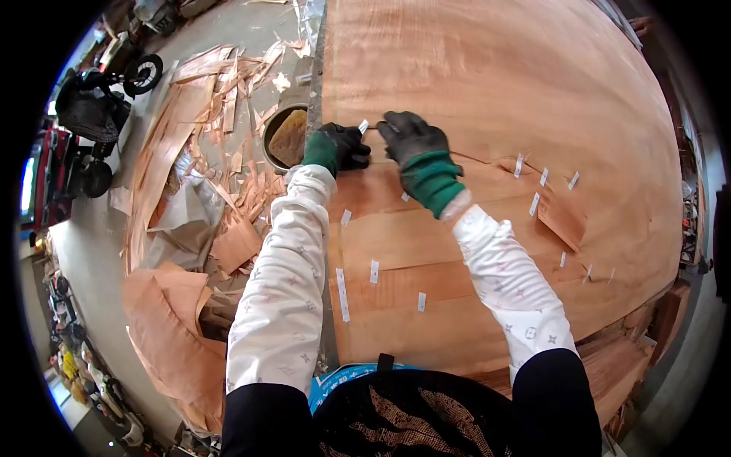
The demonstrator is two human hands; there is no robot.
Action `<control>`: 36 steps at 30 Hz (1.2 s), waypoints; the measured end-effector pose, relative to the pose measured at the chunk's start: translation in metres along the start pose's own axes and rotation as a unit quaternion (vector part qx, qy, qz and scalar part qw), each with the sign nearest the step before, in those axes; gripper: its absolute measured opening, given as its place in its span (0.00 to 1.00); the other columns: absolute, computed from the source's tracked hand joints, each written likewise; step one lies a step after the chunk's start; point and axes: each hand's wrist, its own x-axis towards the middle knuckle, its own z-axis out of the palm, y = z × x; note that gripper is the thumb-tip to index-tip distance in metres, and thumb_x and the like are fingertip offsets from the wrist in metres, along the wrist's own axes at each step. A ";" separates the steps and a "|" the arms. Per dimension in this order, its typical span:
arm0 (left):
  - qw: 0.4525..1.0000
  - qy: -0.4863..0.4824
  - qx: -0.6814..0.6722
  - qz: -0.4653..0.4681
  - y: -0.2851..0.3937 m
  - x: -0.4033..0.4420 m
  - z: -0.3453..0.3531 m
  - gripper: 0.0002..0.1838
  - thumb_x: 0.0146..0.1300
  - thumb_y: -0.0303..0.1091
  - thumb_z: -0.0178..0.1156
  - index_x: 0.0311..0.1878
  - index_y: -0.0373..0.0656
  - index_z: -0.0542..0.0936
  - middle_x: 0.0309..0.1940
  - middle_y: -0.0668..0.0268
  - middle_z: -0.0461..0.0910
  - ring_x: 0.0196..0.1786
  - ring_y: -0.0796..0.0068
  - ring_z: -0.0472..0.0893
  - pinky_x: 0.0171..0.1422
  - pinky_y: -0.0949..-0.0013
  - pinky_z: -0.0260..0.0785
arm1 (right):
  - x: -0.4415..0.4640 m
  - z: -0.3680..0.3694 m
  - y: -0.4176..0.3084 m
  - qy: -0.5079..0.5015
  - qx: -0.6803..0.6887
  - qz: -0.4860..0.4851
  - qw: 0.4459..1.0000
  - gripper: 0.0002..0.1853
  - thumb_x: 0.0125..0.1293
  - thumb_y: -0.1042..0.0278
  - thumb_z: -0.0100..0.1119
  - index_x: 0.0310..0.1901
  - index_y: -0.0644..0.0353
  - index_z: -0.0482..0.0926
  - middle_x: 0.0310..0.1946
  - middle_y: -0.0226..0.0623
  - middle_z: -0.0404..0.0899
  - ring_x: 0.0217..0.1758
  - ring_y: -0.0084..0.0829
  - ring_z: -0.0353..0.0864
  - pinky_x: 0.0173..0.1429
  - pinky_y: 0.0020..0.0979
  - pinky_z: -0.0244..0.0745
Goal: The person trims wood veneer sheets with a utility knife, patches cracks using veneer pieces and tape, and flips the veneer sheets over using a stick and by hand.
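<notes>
A large sheet of reddish wood veneer (472,84) lies flat before me. My left hand (343,146), in a black and green glove, is closed near the sheet's left edge, with a small white tape strip (364,126) at its fingertips. To its right, my right hand (415,141), gloved the same way, is over the veneer with its fingers slightly apart and nothing visible in them. Several short white tape pieces (374,272) stick to the veneer nearer my body and at the right, by a loose torn flap (562,219).
Left of the sheet, a round container (268,145) holds a brown sponge-like block (289,139). Torn veneer scraps (221,114) cover the floor there. A motorbike (95,114) stands at the far left. More stacked veneer (609,373) shows at the lower right.
</notes>
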 end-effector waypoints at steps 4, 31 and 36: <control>0.963 -0.055 0.239 0.106 -0.004 0.011 -0.010 0.09 0.53 0.36 0.66 0.32 0.41 0.80 0.27 0.59 0.82 0.30 0.62 0.83 0.33 0.63 0.78 | 0.019 0.031 -0.010 -0.012 -0.028 -0.064 0.998 0.14 0.59 0.61 0.55 0.48 0.48 0.78 0.53 0.26 0.74 0.58 0.30 0.72 0.47 0.36 0.73; 0.982 -0.027 0.185 0.029 -0.023 -0.078 0.013 0.40 0.63 0.56 0.58 0.72 0.47 0.55 0.26 0.55 0.79 0.21 0.64 0.81 0.21 0.64 0.74 | -0.050 0.001 -0.034 -0.056 0.080 -0.021 0.995 0.13 0.59 0.60 0.54 0.43 0.53 0.80 0.50 0.35 0.78 0.53 0.35 0.77 0.50 0.38 0.74; 0.988 -0.056 0.141 0.031 -0.052 -0.111 -0.064 0.27 0.68 0.46 0.54 0.64 0.40 0.67 0.40 0.60 0.79 0.22 0.69 0.80 0.19 0.69 0.71 | -0.065 -0.008 -0.036 -0.059 0.081 -0.091 0.991 0.12 0.63 0.57 0.50 0.46 0.40 0.80 0.55 0.38 0.75 0.58 0.40 0.73 0.54 0.48 0.67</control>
